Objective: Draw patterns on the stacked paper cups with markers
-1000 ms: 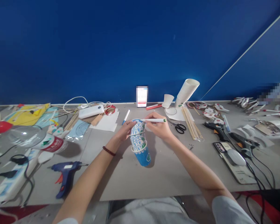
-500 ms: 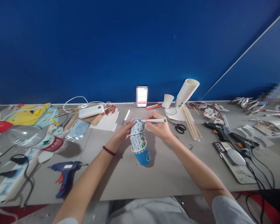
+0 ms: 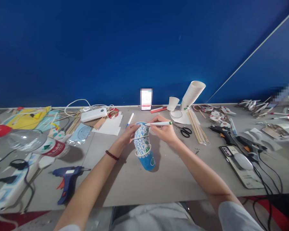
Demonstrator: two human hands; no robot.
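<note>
A stack of paper cups [image 3: 142, 146] stands tilted in the middle of the table, its upper part white with blue scale-like drawing and its lowest part solid blue. My left hand [image 3: 130, 134] is closed around the upper left side of the stack. Pinched in my right hand [image 3: 164, 131] is a white marker [image 3: 160, 124] with a green end, its tip at the upper right of the top cup. Just behind my left hand lies another marker [image 3: 130, 120], white and blue. Scissors [image 3: 185, 131] with black handles lie right of my right hand.
A lit phone [image 3: 146, 99] leans on the blue wall. Tall stacked white cups [image 3: 194, 94], wooden sticks [image 3: 197, 128] and black glue guns [image 3: 250, 146] are on the right. A blue glue gun [image 3: 68, 181], a plastic bottle [image 3: 43, 146] and a power strip [image 3: 16, 183] occupy the left.
Almost nothing differs. Both hands keep their hold on the cups and the marker; the whole view has shifted very slightly.
</note>
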